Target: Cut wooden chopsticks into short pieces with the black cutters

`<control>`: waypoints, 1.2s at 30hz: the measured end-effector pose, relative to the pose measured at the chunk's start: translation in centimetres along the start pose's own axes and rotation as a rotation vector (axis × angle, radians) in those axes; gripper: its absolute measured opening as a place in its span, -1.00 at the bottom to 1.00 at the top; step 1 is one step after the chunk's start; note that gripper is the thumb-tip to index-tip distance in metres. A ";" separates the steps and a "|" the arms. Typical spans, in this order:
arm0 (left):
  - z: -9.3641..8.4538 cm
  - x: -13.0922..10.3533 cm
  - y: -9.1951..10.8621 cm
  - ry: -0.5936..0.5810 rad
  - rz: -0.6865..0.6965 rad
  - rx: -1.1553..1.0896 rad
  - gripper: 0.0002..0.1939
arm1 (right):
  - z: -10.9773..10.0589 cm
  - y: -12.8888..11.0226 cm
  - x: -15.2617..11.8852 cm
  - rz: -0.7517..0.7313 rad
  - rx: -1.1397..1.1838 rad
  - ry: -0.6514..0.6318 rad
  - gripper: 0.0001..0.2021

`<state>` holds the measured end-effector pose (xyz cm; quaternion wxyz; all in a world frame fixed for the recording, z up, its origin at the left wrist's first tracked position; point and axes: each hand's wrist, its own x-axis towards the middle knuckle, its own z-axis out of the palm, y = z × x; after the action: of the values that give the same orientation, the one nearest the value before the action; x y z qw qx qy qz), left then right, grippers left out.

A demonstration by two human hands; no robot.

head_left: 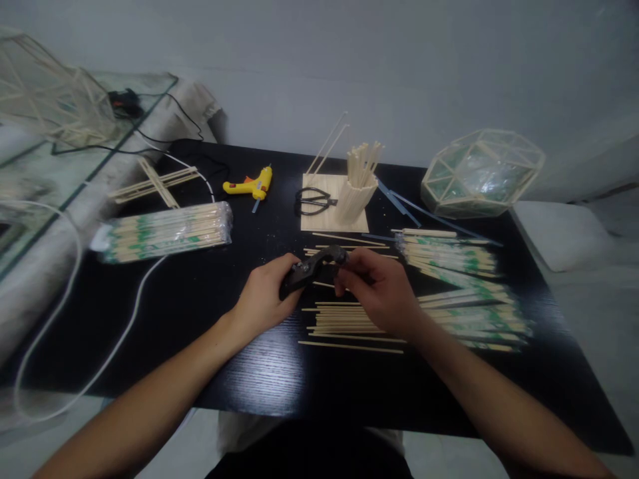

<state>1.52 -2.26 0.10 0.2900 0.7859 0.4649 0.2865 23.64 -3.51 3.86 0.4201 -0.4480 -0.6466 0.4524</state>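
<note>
My left hand is wrapped round a black hand tool with a curved far end; its exact kind is unclear. Close against that end, my right hand has its fingers pinched together, and whatever is between them is hidden or too small to name. Below and behind the right hand lie loose thin wooden sticks in rough rows. Farther back, a bundle of upright sticks stands on a square wooden board, beside black-handled scissors.
On the black table lie a yellow glue gun, a wrapped stick pack and crossed sticks at left. Opened stick packs, clear glue strips and a faceted stick frame are at right. A white cable loops at left.
</note>
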 end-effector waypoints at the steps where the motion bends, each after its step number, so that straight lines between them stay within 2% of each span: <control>1: 0.0 0.0 0.0 0.001 0.004 0.001 -0.91 | -0.2 -0.1 0.1 0.008 0.025 -0.022 -0.76; 9: -0.1 0.1 0.1 -0.020 0.022 -0.003 -0.95 | -0.8 0.2 0.4 0.138 0.303 -0.182 -0.70; 14: -0.1 0.1 -0.1 -0.052 -0.006 0.018 -0.83 | -0.7 0.1 0.3 0.187 0.350 -0.196 -0.69; 23: 0.1 0.1 -0.3 -0.023 0.016 0.036 -0.87 | -0.5 0.1 0.4 0.188 0.345 -0.174 -0.65; 27: -0.2 0.2 -0.5 -0.047 0.044 0.020 -0.92 | -0.6 0.1 0.4 0.239 0.382 -0.225 -0.65; 36: -0.5 0.3 -0.5 -0.075 0.100 -0.025 -0.80 | -1.0 0.3 0.4 0.411 0.615 -0.387 -0.72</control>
<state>1.02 -1.67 0.18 0.3023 0.8147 0.4104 0.2765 24.50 -2.90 3.86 0.3060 -0.3279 -0.4455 0.7748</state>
